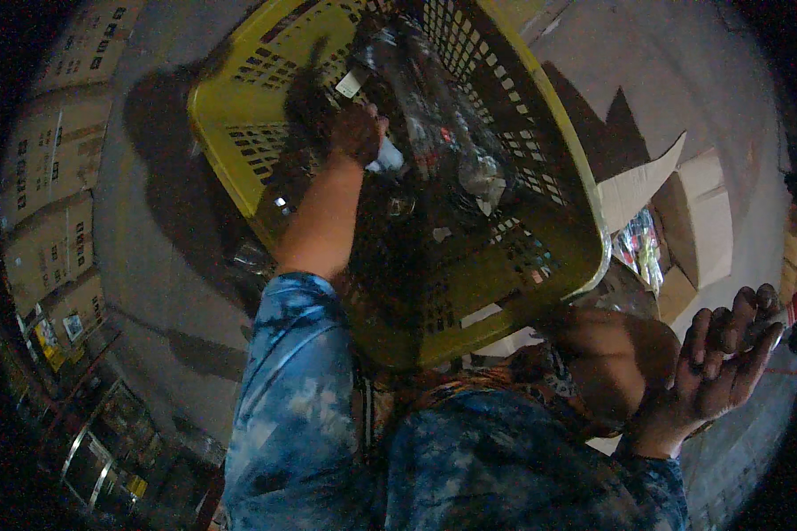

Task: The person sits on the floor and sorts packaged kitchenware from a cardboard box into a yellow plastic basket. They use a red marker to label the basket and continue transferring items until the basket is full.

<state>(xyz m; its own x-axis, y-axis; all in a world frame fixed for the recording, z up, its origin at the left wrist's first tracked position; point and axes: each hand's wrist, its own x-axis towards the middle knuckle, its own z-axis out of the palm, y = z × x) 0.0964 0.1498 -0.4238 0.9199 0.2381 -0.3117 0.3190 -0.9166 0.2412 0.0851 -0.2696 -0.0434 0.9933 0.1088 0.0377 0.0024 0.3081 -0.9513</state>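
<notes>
A yellow plastic basket with slotted walls is tilted in front of me and holds several clear plastic bottles. My left hand reaches into it, its fingers closed round a white-capped bottle whose cap sticks out beside the hand. My right hand is raised at the far right, outside the basket, its fingers curled round a small clear bottle with a red end. My knee is under the basket's near corner. Both sleeves are blue tie-dye.
An open cardboard box with colourful packets inside stands on the concrete floor at the right. Stacked cardboard cartons line the left side. Metal shelving is at the lower left.
</notes>
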